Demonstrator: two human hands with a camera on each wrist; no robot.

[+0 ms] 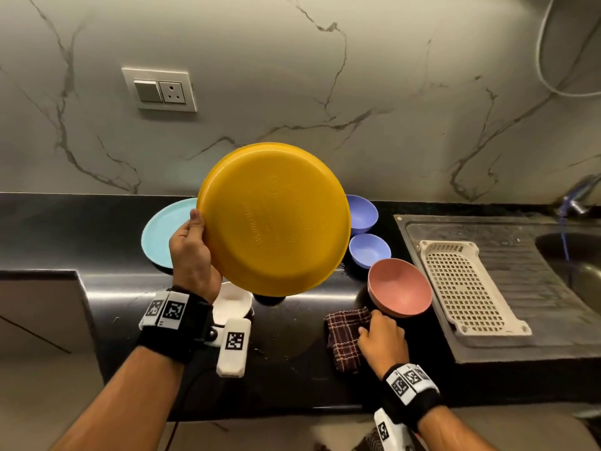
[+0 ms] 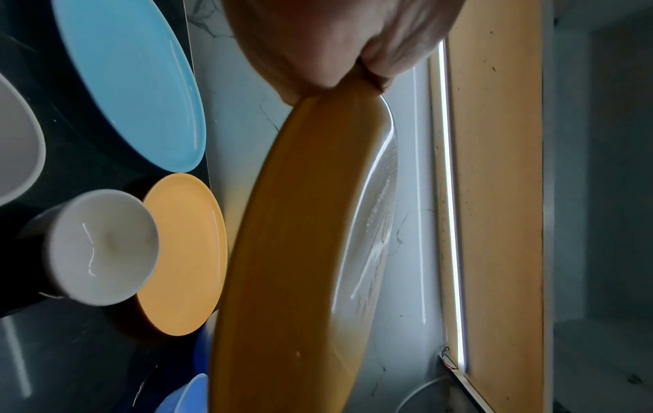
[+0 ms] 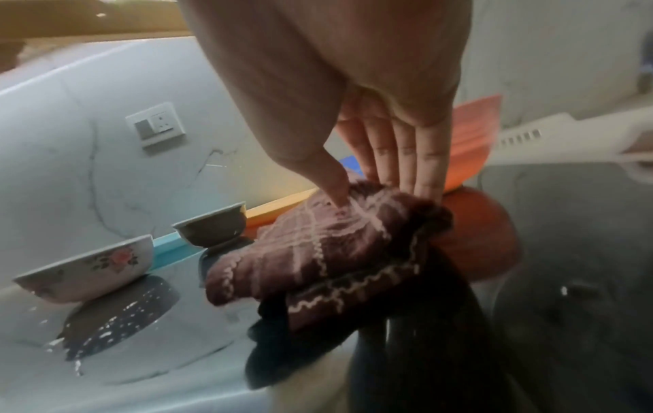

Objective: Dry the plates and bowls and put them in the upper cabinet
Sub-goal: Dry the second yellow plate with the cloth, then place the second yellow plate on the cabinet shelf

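Head cam first, working left to right: the light blue plate (image 1: 161,232) sits flat on the black counter (image 1: 65,236) at the back, and my left hand (image 1: 192,252) has the yellow plate (image 1: 274,219) up in the air above it, tilted with its underside facing me, thumb hooked over the rim and fingers behind. Left wrist cam shows the same pinch right at the edge, which feels thin for a plate that might be wet, so I'd slide the fingers further in before rubbing it. Further right, the two purple bowls (image 1: 364,229) and the pink bowl (image 1: 400,288) wait on the counter, with the white drying rack (image 1: 468,284) off on the sink drainboard. My right hand (image 1: 383,336) is down on the checked cloth (image 1: 344,340), thumb and fingertips pinching a fold of it just beside the pink bowl. My guess is the cloth comes up next, so lift it clear without nudging that bowl, then wipe the underside first since it's already facing me.
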